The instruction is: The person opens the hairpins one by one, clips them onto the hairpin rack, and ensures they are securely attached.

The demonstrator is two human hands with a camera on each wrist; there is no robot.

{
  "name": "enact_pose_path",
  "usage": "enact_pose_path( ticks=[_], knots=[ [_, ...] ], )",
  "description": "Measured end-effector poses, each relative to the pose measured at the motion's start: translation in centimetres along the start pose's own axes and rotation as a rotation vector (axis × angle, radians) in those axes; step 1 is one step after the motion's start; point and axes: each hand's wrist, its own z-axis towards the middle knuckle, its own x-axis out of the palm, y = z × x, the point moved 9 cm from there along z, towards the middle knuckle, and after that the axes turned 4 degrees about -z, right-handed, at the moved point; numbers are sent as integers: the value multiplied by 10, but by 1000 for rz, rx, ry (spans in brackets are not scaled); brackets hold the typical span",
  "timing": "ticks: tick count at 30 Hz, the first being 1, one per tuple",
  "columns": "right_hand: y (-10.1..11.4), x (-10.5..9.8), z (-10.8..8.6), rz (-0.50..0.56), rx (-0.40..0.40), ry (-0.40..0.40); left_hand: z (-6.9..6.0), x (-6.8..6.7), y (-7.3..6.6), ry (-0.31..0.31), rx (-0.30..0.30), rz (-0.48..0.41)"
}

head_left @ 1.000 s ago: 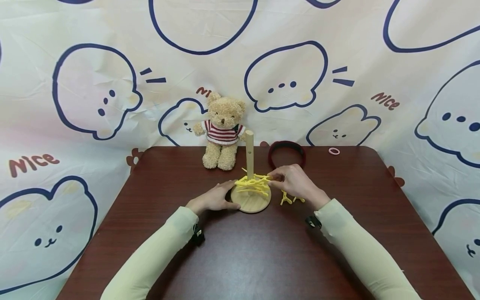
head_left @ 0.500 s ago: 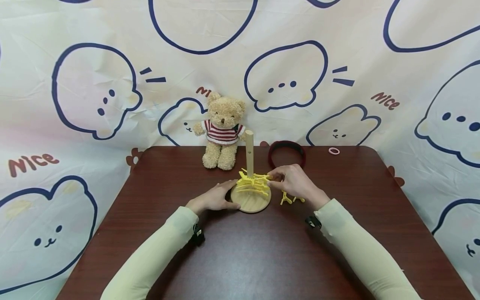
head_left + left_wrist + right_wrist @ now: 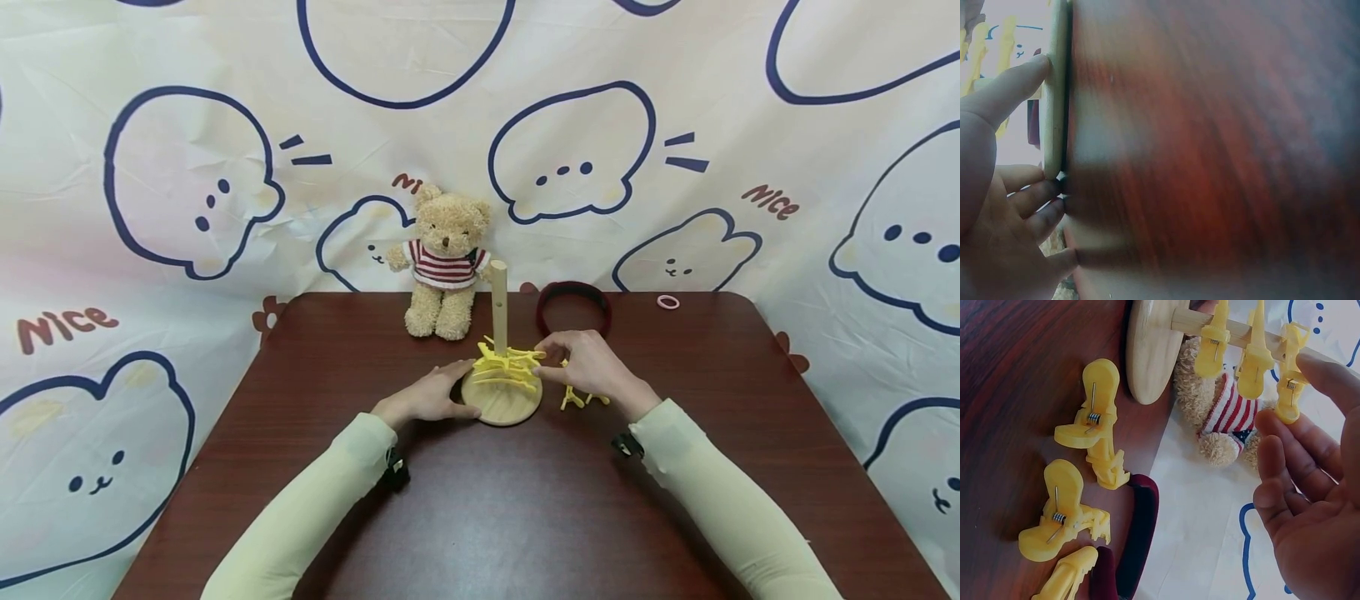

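Observation:
In the head view, a wooden stand has a round base and an upright post, with several yellow clips around the post's lower part. My left hand grips the base's left edge, thumb at the front; its thumb and fingers meet the rim in the left wrist view. My right hand is at the right end of the uppermost clips. The right wrist view shows its thumb and index finger on either side of the outermost clip, lightly touching it; three clips are on the post there.
Loose yellow clips lie on the brown table beside my right hand. A teddy bear in a striped shirt sits behind the stand. A dark red headband and a pink ring lie at the back.
The uppermost clip has swung a little and now sits closer around the post. My right thumb and index finger have spread slightly apart. My left hand has stayed in place.

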Motion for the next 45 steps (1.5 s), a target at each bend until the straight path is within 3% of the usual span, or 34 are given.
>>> enact_pose_path(
  ticks=[11, 19, 35, 45],
  knots=[
    [-4, -3, -4, 15, 1, -10, -1, 0, -1, 2, -5, -1],
    [-19, -11, -14, 32, 39, -15, -1, -1, -2, 6, -6, -3],
    [-73, -32, -49, 34, 80, -92, -1, 0, 0, -1, 0, -10],
    [-112, -37, -73, -41, 162, -123, 0, 0, 0, 0, -8, -7]
  ],
)
